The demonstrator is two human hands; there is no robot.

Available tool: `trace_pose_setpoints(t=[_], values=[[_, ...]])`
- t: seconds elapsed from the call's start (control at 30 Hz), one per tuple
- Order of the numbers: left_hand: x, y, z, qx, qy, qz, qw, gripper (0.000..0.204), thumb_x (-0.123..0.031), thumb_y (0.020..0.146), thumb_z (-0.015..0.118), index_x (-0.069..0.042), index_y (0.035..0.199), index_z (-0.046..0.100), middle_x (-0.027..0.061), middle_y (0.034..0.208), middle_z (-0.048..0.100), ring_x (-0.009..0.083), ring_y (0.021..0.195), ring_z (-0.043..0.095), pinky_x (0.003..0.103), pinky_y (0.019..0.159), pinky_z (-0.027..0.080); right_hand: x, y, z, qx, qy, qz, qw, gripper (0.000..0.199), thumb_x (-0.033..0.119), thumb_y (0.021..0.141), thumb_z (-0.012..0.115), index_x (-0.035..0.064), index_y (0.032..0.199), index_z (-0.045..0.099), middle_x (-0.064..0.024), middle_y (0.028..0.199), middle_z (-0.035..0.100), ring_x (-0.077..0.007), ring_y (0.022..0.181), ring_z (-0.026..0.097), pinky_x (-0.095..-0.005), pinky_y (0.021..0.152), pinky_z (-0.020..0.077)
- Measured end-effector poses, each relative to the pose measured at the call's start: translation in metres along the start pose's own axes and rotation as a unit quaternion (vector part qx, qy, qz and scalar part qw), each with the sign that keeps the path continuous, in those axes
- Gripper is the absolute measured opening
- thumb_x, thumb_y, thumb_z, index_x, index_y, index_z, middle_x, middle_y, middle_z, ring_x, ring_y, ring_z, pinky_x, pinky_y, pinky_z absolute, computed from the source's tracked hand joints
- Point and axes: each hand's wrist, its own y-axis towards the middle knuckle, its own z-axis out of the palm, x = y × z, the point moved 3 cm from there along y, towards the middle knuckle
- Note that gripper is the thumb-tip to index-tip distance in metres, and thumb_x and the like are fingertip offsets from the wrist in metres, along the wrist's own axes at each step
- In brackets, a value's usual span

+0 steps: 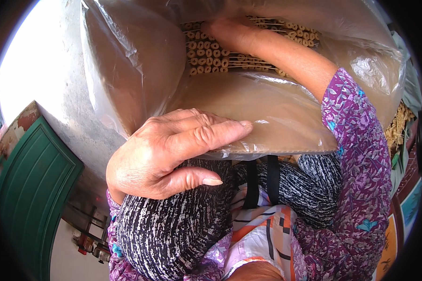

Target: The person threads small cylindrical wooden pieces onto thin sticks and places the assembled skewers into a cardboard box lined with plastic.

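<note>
Grey concrete wall [75, 107] and green door [28, 187] behind left hand [173, 152]. Left hand grips near edge of clear plastic bag [248, 107], fingers curled over it. Right hand [229, 33] reaches deep inside bag, fingertips resting on small tan rings [206, 56] threaded on sticks; grip not discernible.

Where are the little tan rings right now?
In the head view, top centre: the tan rings lie in rows inside the clear plastic bag, under the right hand.
</note>
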Motion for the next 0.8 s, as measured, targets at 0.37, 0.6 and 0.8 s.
trace_pose_setpoints(t=[0.37, 0.6, 0.8], values=[[0.007, 0.0, 0.006, -0.001, 0.052, -0.033, 0.998, 0.067, -0.029, 0.08, 0.074, 0.011, 0.128, 0.052, 0.0265, 0.118, 0.063, 0.0361, 0.101, 0.065, 0.04, 0.089, 0.049, 0.008, -0.01, -0.04, 0.073, 0.187, 0.124, 0.972, 0.023, 0.014, 0.077, 0.061, 0.0041, 0.095, 0.071, -0.0249, 0.091, 0.068, -0.0305, 0.09, 0.069, -0.045, 0.08, 0.052], [0.016, 0.023, 0.004, -0.037, 0.022, -0.085, 0.995, 0.067, -0.027, 0.076, 0.077, 0.007, 0.128, 0.053, 0.0222, 0.117, 0.064, 0.0324, 0.105, 0.063, 0.039, 0.093, 0.048, 0.018, -0.077, -0.126, 0.026, -0.089, -0.117, 0.989, 0.011, 0.008, 0.068, 0.06, 0.0019, 0.073, 0.067, -0.0192, 0.069, 0.067, -0.0323, 0.068, 0.069, -0.0399, 0.064, 0.055], [0.018, 0.02, 0.059, -0.224, -0.144, -0.247, 0.932, 0.065, -0.014, 0.076, 0.073, 0.003, 0.135, 0.05, 0.0205, 0.129, 0.058, 0.0283, 0.123, 0.053, 0.038, 0.111, 0.033, -0.019, -0.22, -0.148, -0.316, 0.006, -0.081, 0.945, 0.008, 0.009, 0.08, 0.06, 0.0021, 0.082, 0.063, -0.0181, 0.067, 0.062, -0.0348, 0.065, 0.064, -0.0428, 0.06, 0.0515]])
